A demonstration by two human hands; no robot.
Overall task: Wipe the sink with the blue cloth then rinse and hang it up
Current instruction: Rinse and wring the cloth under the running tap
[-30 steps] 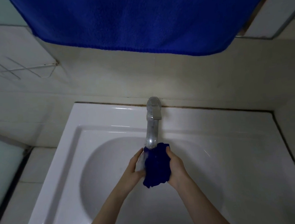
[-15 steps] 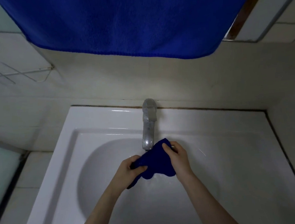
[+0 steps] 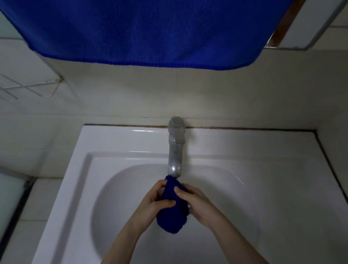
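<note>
A small dark blue cloth (image 3: 172, 214) is bunched up between both my hands, just below the spout of the metal tap (image 3: 175, 150). My left hand (image 3: 153, 202) grips its left side with fingers curled round it. From the right, my right hand (image 3: 195, 201) grips it too, thumb on top. The lower end of the cloth hangs free over the bowl of the white sink (image 3: 113, 161). Whether water runs from the tap I cannot tell.
A large blue towel (image 3: 139, 26) hangs overhead across the top of the view. A wire rack (image 3: 19, 87) is fixed to the tiled wall at left. A wall stands close to the sink's right edge.
The cloth was spread sideways between my hands half a second ago. Now it is bunched upright and squeezed closer together under the spout.
</note>
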